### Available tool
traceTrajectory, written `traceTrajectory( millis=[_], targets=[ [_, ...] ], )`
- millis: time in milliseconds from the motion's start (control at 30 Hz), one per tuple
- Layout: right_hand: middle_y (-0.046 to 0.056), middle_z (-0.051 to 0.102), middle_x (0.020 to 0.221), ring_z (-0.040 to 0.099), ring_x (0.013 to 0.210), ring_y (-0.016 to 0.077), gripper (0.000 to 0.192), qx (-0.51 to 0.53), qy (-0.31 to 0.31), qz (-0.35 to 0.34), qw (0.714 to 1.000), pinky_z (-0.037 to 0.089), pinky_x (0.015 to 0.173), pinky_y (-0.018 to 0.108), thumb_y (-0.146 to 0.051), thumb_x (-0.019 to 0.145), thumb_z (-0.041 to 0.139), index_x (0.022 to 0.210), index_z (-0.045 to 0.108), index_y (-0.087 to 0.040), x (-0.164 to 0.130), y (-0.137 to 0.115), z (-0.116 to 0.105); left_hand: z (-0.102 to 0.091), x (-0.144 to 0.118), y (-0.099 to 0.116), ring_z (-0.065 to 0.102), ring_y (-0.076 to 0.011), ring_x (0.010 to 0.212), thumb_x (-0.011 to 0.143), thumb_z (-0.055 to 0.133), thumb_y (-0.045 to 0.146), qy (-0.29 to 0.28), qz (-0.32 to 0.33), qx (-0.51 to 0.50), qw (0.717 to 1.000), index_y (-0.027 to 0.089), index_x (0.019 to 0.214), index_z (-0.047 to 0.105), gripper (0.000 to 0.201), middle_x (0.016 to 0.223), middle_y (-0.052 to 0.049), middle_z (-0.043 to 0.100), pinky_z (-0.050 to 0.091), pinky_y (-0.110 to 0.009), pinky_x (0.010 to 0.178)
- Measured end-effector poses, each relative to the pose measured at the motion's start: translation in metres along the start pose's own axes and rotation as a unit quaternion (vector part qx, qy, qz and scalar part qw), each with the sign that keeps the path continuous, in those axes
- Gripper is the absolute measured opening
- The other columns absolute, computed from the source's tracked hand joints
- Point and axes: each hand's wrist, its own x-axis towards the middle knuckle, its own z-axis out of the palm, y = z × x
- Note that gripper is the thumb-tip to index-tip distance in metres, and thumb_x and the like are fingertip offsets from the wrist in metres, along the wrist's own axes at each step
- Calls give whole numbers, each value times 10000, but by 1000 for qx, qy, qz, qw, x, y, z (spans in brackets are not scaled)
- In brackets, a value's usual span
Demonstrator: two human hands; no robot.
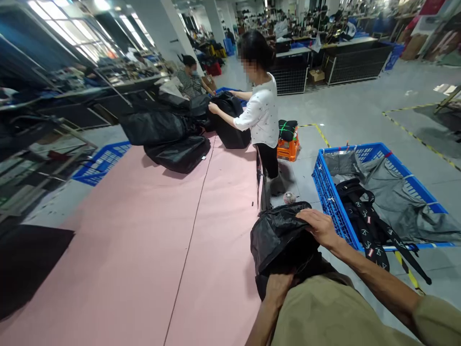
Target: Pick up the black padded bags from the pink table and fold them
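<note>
The right hand (320,227) lay palm down on top of a black bag (279,235), its fingers curled over the crumpled upper edge and pinching it. The left hand (278,287) was below, closed on the bag's lower edge close to the person's body. The bag hung between the two hands at the near edge of the pink table (144,240), just right of it. To the right stood a blue crate (329,197) holding grey fabric and black straps. Farther along the table a co-worker in a white top (262,115) handled other black bags (180,139), beside an orange stool (288,149).
</note>
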Motion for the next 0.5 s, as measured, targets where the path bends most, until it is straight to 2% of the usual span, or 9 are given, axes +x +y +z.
traceTrajectory(
  millis=[33,67,133,167,233,300,367,433,500],
  targets=[
    [89,861,1251,817,1198,260,310,1,24,13,1000,678,1125,434,-267,1154,639,1412,806,-235,3,4,-5,-10,3,2,843,-347,1150,1071,648,267,15,38,11,999,352,1461,792,425,1277,-107,872,683,-497,1046],
    [87,864,1221,827,1156,254,296,-3,46,21,999,686,1102,426,-255,1157,625,1387,810,-229,6,8,-10,-21,6,6,849,-319,1132,1099,595,236,56,86,21,995,360,1499,766,452,1287,-100,872,688,-466,1017],
    [80,867,1195,837,1109,246,285,-15,71,37,997,691,1079,414,-227,1153,613,1357,813,-225,12,16,-17,-44,21,15,835,-290,1202,1113,544,155,206,167,41,963,398,1567,701,538,1352,-83,855,672,-451,1058],
    [78,867,1192,838,1103,245,288,-21,73,45,996,691,1077,414,-221,1151,608,1355,812,-225,15,21,-19,-56,32,21,808,-300,1283,1106,574,148,290,184,50,938,417,1608,652,576,1406,-81,835,651,-485,1118],
    [77,866,1185,838,1097,246,297,-27,66,51,996,690,1077,417,-218,1157,584,1355,805,-224,20,30,-19,-78,63,33,696,-364,1476,1074,702,209,414,154,56,896,408,1722,504,706,1545,-121,755,572,-618,1241],
    [79,865,1161,838,1080,249,284,-28,60,51,996,686,1072,415,-239,1170,574,1348,796,-223,24,40,-15,-96,103,41,552,-432,1616,1046,764,287,456,94,51,883,310,1806,366,858,1685,-204,624,492,-728,1291],
    [87,861,1114,836,1041,252,253,-18,57,55,997,682,1042,403,-270,1178,592,1328,788,-215,28,54,-11,-111,143,39,498,-445,1654,1042,702,243,453,59,56,888,218,1820,346,856,1734,-242,558,460,-734,1311],
    [96,851,1065,825,980,243,235,8,45,67,997,672,942,363,-305,1187,601,1292,785,-206,35,74,-5,-121,174,28,601,-383,1577,1014,591,123,460,47,71,884,211,1775,460,777,1672,-198,642,486,-633,1312],
    [92,831,985,794,888,221,266,49,18,81,995,627,813,320,-360,1200,584,1196,795,-197,50,97,3,-129,192,13,747,-297,1393,992,521,57,475,36,73,876,227,1664,624,701,1522,-140,773,562,-467,1225]
  ],
)
